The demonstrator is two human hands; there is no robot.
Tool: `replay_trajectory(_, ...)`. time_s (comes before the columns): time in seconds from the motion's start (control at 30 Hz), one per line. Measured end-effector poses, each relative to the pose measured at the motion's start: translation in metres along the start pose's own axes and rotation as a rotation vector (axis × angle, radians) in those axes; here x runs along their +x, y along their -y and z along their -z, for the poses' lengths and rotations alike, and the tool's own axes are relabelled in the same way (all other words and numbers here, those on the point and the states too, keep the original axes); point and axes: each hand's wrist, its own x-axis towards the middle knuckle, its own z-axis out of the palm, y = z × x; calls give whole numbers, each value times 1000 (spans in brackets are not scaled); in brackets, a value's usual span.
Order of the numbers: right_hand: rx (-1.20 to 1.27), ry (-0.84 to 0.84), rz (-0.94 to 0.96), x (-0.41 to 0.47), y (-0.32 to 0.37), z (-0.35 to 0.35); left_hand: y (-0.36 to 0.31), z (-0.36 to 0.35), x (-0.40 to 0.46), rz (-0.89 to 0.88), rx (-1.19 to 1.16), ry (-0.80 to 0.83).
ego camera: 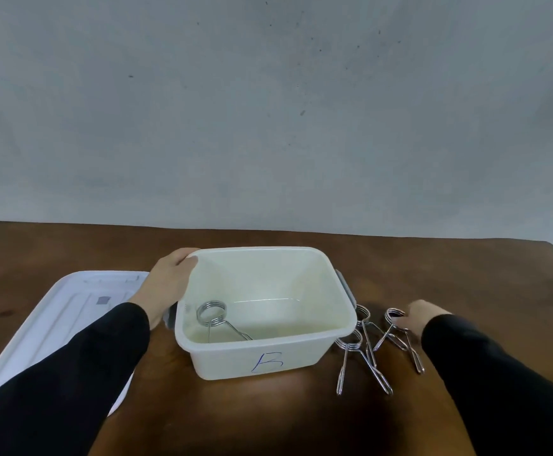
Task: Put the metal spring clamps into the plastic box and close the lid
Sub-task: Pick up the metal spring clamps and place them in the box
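An open white plastic box [258, 358] marked with a blue "B" stands mid-table. One metal spring clamp [215, 319] lies inside at its left. My left hand [168, 284] grips the box's far left corner rim. Three more clamps lie on the table to the right of the box: one by the box's right wall [365, 330], one nearer me [354, 353], and one [400, 327] under the fingers of my right hand [421, 315], which is closing on its coil. The white lid [71, 311] lies flat to the left, partly hidden by my left sleeve.
The brown wooden table [268, 416] runs to a grey wall behind. Its far right corner shows at the upper right. Grey latches sit on the box's left and right ends.
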Motion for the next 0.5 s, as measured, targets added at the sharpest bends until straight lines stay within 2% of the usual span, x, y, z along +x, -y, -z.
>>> replay_trajectory(0.13, 129, -11, -51, 13, 8, -16, -3, -1, -3, -6, 16, -2)
replay_trajectory(0.33, 265, -148, -133, 17, 13, -30, -4, -1, -4, -7, 37, -2)
replay_trajectory(0.5, 354, -221, -82, 7, 13, -11, -5, -1, -4, 4, 29, 0)
